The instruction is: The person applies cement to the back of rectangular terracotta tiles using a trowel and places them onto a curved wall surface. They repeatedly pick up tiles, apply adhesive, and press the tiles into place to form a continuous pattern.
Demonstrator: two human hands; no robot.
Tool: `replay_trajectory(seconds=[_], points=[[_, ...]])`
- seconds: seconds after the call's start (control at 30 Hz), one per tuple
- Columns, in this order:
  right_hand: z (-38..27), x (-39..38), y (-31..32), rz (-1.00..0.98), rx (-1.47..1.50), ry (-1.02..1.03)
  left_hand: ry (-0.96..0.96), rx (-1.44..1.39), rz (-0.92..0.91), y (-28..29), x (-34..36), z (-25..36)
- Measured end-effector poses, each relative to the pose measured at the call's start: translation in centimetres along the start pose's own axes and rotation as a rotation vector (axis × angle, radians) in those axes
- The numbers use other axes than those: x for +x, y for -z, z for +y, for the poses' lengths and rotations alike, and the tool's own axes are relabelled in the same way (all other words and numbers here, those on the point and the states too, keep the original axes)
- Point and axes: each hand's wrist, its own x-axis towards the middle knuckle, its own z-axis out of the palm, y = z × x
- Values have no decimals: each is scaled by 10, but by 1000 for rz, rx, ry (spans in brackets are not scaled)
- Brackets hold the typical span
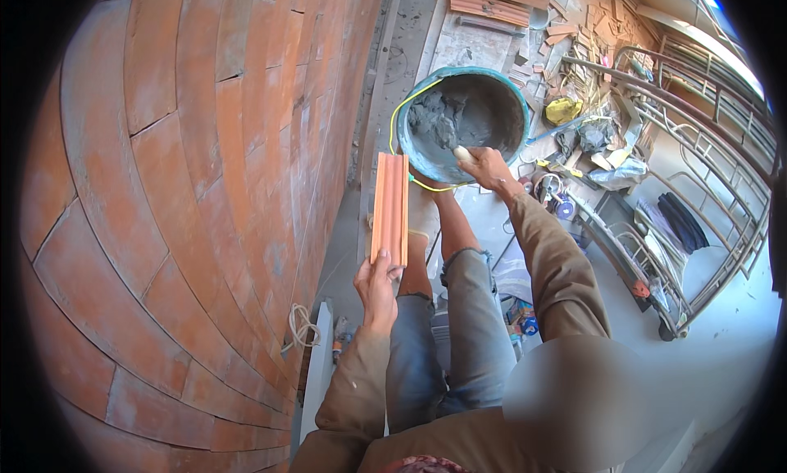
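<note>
My left hand (379, 291) grips the near end of a long orange clay brick (391, 206) with a grooved face, the thumb lying on top. The brick points away from me, its far end beside a round teal bucket (519, 100). Grey wet mortar (447, 116) is heaped on the bucket's left and thinly coats the rest inside. At the bucket's near right rim, my right hand (490, 171) is closed round a pale handle (466, 155). The tool's working end cannot be made out against the mortar.
A brick wall (197, 211) rises close on my left. Right of the bucket lie broken brick pieces (594, 43), bags and rubble. A metal frame (697, 137) with bars and a wheel stands at the right. More bricks (490, 7) are stacked beyond the bucket; a cord (302, 327) hangs by the wall.
</note>
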Motion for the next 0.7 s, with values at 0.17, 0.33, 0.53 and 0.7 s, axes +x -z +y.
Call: replay_trajectory(seconds=[0.17, 0.33, 0.53, 0.7], points=[[-17, -61, -6, -49, 401, -254, -11, -30, -70, -21, 17, -4], [-52, -132, -47, 382, 379, -87, -165, 168, -30, -54, 18, -1], [-109, -151, -81, 637, 326, 56, -207, 142, -87, -83, 9, 1], [-97, -140, -131, 630, 436, 41, -286, 144, -161, -104, -7, 23]])
